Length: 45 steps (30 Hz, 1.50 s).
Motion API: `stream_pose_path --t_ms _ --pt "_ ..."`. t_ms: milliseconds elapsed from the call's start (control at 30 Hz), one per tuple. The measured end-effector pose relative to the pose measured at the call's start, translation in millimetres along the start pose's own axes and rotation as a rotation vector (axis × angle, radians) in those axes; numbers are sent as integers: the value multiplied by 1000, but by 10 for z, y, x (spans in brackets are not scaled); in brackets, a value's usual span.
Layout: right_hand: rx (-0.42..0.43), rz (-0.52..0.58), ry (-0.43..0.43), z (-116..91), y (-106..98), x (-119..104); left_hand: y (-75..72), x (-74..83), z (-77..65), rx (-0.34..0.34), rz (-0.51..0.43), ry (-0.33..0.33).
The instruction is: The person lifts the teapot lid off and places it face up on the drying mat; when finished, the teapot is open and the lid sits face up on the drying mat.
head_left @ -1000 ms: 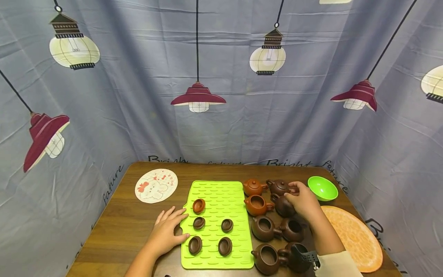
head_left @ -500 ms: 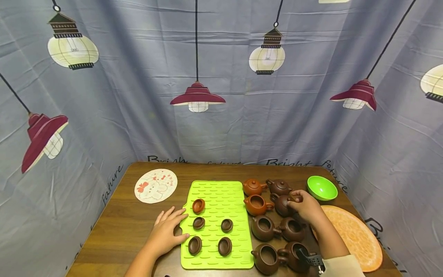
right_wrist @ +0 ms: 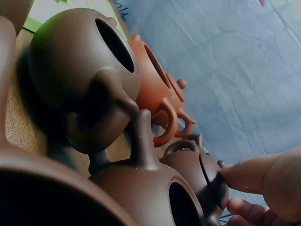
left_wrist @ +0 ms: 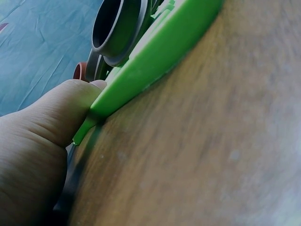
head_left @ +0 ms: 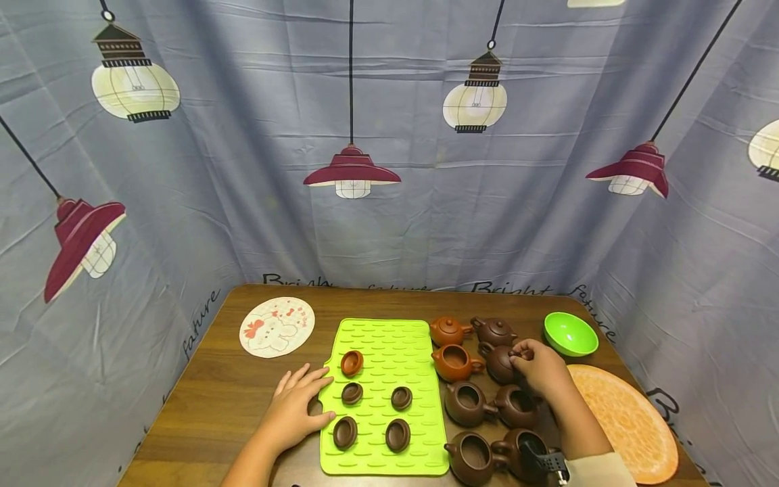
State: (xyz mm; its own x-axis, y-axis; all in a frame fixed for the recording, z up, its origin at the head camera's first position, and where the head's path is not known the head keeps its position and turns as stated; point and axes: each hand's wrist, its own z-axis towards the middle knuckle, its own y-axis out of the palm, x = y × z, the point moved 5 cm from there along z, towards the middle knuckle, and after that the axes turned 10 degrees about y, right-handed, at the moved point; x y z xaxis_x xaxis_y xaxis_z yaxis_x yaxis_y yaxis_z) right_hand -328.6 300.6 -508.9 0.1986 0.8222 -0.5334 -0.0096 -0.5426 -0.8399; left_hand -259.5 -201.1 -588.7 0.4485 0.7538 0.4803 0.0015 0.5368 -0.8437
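My left hand (head_left: pixel 296 410) lies with spread fingers on the left edge of a lime-green mat (head_left: pixel 380 338); in the left wrist view its thumb (left_wrist: pixel 70 106) touches that edge. Several upturned teapot lids sit on the mat, one orange-brown (head_left: pixel 351 363) and the rest dark brown (head_left: pixel 398 435). My right hand (head_left: pixel 541 368) has curled fingers at the right side of a dark lidded teapot (head_left: pixel 499 365). Seen from the right wrist, the thumb (right_wrist: pixel 249 175) meets this teapot's lid (right_wrist: pixel 215 181) near its knob; the part gripped is mostly hidden by the fingers.
Several lidless teapots (head_left: pixel 466 404) crowd the mat's right side. Behind them stand an orange lidded teapot (head_left: pixel 447 331) and a dark one (head_left: pixel 493 331). A green bowl (head_left: pixel 571 333), an orange-slice placemat (head_left: pixel 627 423) and a round bunny coaster (head_left: pixel 276 327) lie around.
My right hand has come down from the back dark teapot to the lidded dark teapot in front of it. The left hand stays in place.
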Motion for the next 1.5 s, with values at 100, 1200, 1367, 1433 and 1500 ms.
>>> stream_pose_path --t_ms 100,1200,1367,1433,1500 --pt "-4 1 6 5 3 -4 1 -2 -4 -3 -1 -1" --pt "-709 1337 -40 -114 132 -8 -6 19 10 -2 11 -1" --pt "-726 1331 -53 -107 153 -5 -4 11 9 -2 9 -1" --pt "-723 1325 -45 -111 163 -3 -2 9 6 -2 6 -2" --pt "-713 1314 -33 -114 174 0 0 7 3 -4 4 -4"
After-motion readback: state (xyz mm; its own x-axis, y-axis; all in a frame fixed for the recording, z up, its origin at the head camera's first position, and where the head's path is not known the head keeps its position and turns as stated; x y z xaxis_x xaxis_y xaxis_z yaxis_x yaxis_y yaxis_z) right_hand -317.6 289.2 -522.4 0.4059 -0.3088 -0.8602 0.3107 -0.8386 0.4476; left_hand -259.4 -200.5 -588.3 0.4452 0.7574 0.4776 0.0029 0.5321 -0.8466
